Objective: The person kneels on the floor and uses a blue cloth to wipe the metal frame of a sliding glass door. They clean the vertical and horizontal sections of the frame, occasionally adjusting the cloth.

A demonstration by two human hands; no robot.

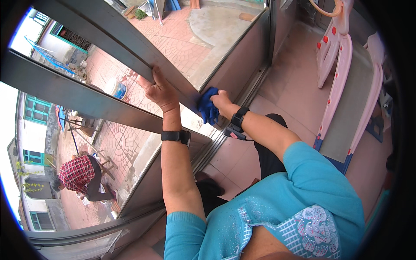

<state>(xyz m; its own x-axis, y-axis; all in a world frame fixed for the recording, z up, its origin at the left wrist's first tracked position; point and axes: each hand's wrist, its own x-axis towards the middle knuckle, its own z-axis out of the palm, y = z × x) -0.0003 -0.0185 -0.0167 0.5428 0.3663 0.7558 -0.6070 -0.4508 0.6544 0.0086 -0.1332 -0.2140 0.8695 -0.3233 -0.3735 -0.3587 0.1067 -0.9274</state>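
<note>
My left hand (161,91) rests against the edge of a grey metal sliding-door frame (123,42), its thumb on the face of the frame and its fingers around the edge. In my right hand (222,102) is a bunched dark blue cloth (208,105), pressed against the lower part of the same frame. My fingers cover part of the cloth. Just below it runs the metal floor track (216,141) of the door. A second grey door frame (97,105) stands to the left of my hands.
A pink plastic children's slide (344,91) stands on the tiled floor (282,87) at right. Outside, a person in a checked shirt (78,174) sits bent over on a stool in the paved courtyard (123,143). A white and blue bucket (118,89) stands beyond the door.
</note>
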